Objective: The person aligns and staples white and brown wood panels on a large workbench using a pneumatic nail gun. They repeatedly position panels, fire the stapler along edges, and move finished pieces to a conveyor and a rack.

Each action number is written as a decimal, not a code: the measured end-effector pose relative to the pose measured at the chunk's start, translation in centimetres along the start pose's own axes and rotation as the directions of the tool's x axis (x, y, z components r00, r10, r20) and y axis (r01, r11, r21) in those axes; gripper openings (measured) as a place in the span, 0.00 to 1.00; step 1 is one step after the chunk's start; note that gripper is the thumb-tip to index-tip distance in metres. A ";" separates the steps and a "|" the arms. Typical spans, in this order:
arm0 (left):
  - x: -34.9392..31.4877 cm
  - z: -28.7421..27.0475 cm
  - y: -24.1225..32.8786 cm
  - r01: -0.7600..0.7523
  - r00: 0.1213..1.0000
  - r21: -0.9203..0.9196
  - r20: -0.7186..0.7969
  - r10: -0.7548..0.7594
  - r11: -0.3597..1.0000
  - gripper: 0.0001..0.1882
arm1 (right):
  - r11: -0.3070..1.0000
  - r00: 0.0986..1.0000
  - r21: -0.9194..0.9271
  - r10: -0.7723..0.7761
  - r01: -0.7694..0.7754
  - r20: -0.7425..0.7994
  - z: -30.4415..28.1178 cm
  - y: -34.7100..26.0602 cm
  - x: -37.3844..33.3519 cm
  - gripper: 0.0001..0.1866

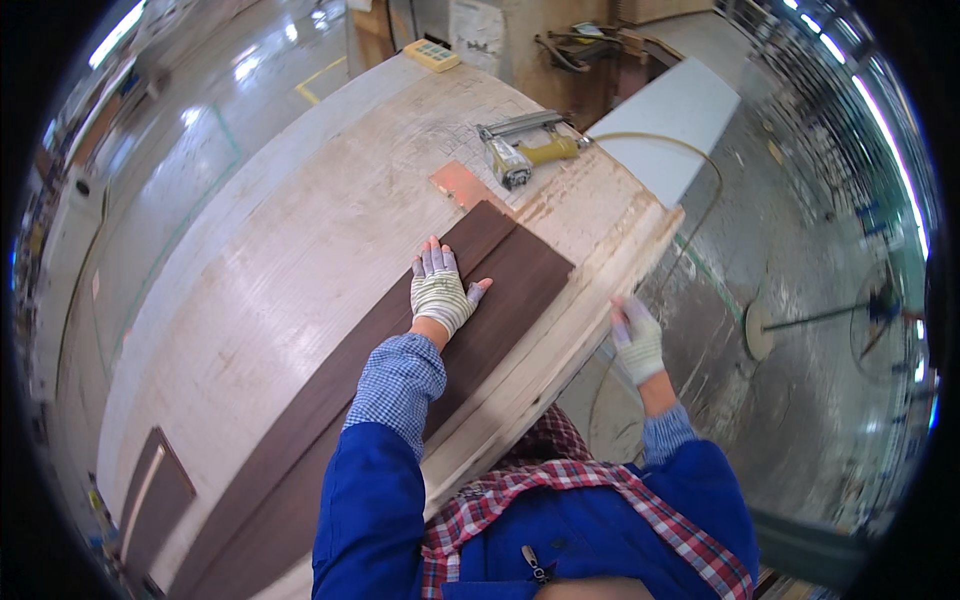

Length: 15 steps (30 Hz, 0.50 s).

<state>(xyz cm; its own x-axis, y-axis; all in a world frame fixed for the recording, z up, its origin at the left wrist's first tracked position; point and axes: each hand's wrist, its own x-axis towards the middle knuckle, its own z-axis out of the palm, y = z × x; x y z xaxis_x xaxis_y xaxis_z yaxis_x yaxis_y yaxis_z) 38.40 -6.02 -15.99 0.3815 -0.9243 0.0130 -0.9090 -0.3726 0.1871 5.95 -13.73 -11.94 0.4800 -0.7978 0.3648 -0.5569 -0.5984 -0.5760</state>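
Note:
My left hand (444,298), in a striped work glove with bare fingertips, lies flat on a long dark brown wood panel (505,285). A lengthwise seam or step runs along this panel, which rests on a pale wooden workbench (270,290). Beyond the bench's right edge hovers my right hand (637,338), gloved alike. Its fingers point loosely forward, slightly blurred, with nothing visible in them. An orange-brown flat piece (462,185) touches the panel's far end. Past it, an air nail gun (525,150) with an olive-yellow grip lies on its side.
A hose (700,160) trails from the nail gun over a light grey board (668,125) toward the floor. A yellow calculator-like box (432,55) sits at the bench's far edge. Another dark wood piece (158,495) lies at near left. A round-based stand (760,330) is on the right.

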 end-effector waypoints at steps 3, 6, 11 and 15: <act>3.5 0.7 2.5 0.080 0.997 -0.005 -0.002 -0.080 0.997 0.50 | 0.989 0.982 0.098 -0.127 0.114 0.141 3.7 2.0 12.8 0.14; 6.5 0.8 4.9 0.151 0.989 -0.017 0.001 -0.151 0.988 0.50 | 0.957 0.912 -0.056 -0.251 0.284 0.323 7.8 4.3 21.9 0.22; 7.6 0.7 6.1 0.187 0.982 0.044 0.009 -0.187 0.981 0.48 | 0.750 0.805 -0.337 -0.423 0.569 0.416 15.5 7.8 30.3 0.39; 7.7 1.4 5.4 0.207 0.976 -0.040 -0.062 -0.209 0.978 0.48 | 0.805 0.659 -0.254 -0.211 0.536 0.722 19.4 8.0 34.6 0.45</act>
<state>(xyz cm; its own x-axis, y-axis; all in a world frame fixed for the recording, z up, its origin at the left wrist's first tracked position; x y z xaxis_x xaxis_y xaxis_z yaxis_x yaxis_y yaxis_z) 36.17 -15.28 -16.22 0.5727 -0.8190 0.0346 -0.8030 -0.5520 0.2246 31.28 -44.70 -18.12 0.9233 -0.3462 -0.1665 -0.3630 -0.9281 -0.0826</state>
